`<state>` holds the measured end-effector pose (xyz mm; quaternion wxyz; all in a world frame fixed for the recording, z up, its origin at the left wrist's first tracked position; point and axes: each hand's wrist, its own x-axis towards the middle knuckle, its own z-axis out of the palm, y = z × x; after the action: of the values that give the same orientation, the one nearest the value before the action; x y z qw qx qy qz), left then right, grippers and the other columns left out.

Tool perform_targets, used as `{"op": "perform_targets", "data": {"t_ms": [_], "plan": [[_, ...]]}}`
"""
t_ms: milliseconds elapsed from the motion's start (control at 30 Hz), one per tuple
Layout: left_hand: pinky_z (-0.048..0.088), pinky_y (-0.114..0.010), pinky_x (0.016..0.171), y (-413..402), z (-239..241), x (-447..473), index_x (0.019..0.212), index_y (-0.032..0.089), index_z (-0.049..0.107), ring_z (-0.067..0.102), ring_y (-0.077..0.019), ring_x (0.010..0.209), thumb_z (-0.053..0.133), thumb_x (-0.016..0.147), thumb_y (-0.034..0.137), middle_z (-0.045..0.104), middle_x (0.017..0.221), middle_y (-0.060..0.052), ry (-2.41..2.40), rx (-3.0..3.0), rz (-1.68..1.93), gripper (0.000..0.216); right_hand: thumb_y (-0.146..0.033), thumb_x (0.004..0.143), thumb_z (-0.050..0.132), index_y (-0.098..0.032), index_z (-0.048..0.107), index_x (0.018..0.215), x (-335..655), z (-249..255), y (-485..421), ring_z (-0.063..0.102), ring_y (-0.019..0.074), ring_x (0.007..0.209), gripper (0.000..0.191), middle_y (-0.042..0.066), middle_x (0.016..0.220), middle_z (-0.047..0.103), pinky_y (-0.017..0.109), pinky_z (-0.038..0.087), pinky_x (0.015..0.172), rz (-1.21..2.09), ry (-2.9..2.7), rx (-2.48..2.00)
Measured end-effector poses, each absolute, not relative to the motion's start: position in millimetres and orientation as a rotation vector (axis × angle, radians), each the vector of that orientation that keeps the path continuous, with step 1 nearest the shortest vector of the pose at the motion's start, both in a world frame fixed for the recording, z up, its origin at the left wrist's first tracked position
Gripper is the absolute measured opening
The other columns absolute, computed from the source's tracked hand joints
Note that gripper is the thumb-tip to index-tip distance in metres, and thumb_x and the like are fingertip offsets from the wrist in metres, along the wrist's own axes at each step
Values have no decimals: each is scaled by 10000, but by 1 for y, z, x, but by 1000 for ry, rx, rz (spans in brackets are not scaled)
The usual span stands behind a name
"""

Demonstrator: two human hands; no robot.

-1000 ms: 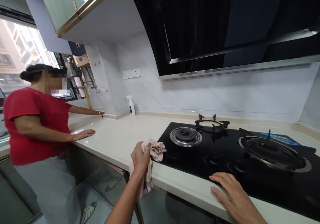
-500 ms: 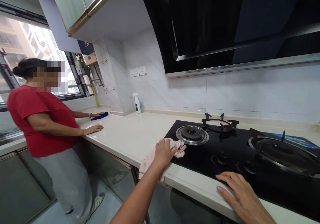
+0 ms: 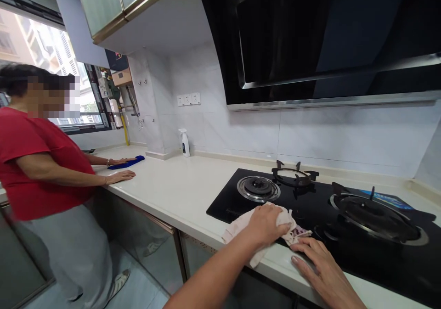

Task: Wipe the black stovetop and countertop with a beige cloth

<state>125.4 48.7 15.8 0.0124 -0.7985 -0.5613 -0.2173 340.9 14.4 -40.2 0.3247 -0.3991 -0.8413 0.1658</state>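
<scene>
Head view: my left hand [image 3: 267,224] presses flat on the pale cloth [image 3: 241,226] at the black hob's [image 3: 310,208] front edge, bunching it, while my right hand [image 3: 320,272] rests open on the tabletop [image 3: 179,189] rim, seemingly for support.

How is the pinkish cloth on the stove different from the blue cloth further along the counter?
The pink cloth is pale, bunched under the left hand on the black cooktop; the blue cloth is dark, stretched flat on the white counter under another person's hand. Both lie under a hand.
</scene>
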Motion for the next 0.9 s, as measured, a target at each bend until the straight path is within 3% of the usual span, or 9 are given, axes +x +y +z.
{"op": "perform_targets", "data": {"t_ms": [100, 267, 367, 600, 900], "plan": [[433, -449, 1111, 61, 23, 101, 1360, 271, 582, 596, -278, 1297, 584, 926, 654, 670, 1389, -66, -1787, -2494, -626, 579, -614, 988, 500, -329, 718, 1217, 343, -37, 15, 557, 296, 1285, 426, 83, 1318, 643, 510, 465, 1097, 471, -2251, -1057], [301, -527, 1207, 66, 39, 68, 1398, 271, 551, 553, -289, 1354, 554, 956, 634, 644, 1432, -88, -1867, -2408, -526, 572, -583, 1002, 480, -305, 710, 1202, 340, -34, 9, 554, 288, 1264, 413, 87, 1303, 637, 509, 452, 1100, 460, -2209, -1053], [225, -613, 1229, 52, 45, 59, 1440, 243, 517, 461, -348, 1440, 548, 966, 595, 542, 1539, -150, -1963, -2293, -464, 591, -570, 1007, 471, -309, 711, 1189, 337, -32, 6, 553, 287, 1260, 398, 87, 1301, 639, 498, 463, 1083, 427, -2181, -1037], [341, -653, 1159, 2, 28, 85, 1594, 175, 317, 406, -420, 1459, 455, 976, 578, 396, 1629, -225, -2165, -2113, -391, 750, -604, 972, 536, -354, 731, 1197, 338, -44, 18, 617, 282, 1215, 388, 63, 1275, 682, 482, 518, 1047, 348, -2235, -1034], [307, -659, 1157, 26, 35, 124, 1302, 273, 571, 476, -348, 1371, 385, 947, 716, 594, 1418, -120, -2151, -2408, -747, 598, -586, 984, 545, -366, 715, 1241, 345, -47, 21, 618, 269, 1248, 378, 57, 1310, 674, 471, 522, 1055, 319, -2264, -1026]]}}
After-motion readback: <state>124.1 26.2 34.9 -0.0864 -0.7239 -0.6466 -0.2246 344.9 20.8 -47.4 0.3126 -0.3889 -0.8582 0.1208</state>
